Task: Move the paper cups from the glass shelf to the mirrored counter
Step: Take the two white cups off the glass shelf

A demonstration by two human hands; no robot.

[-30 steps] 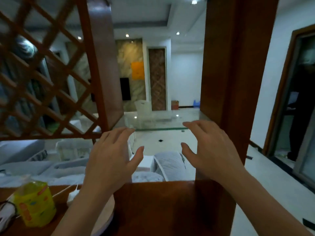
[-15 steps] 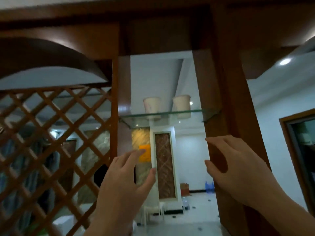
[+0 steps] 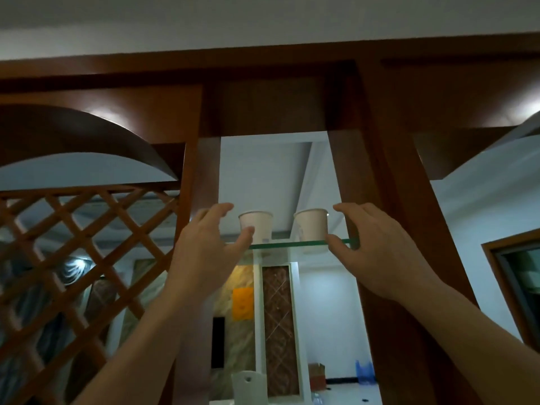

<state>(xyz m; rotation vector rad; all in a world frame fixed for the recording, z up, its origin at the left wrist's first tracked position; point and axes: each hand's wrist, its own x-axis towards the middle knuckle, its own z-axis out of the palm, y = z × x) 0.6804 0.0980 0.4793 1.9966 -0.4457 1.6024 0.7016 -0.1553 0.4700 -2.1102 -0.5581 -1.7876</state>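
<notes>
On the glass shelf (image 3: 292,244), two upright paper cups (image 3: 256,225) stand between spread left hand (image 3: 204,252) and right hand (image 3: 371,252), contents hidden

Both forearms are bare all the way to the lower edge of the view, with no sleeve or cuff showing on either. The left hand (image 3: 201,252) wears no glove, ring or band, and its wrist carries no watch or bracelet. The right hand (image 3: 377,252) is likewise uncovered, with nothing on the fingers or wrist. The fingernails that can be seen look short and unpainted.
</notes>
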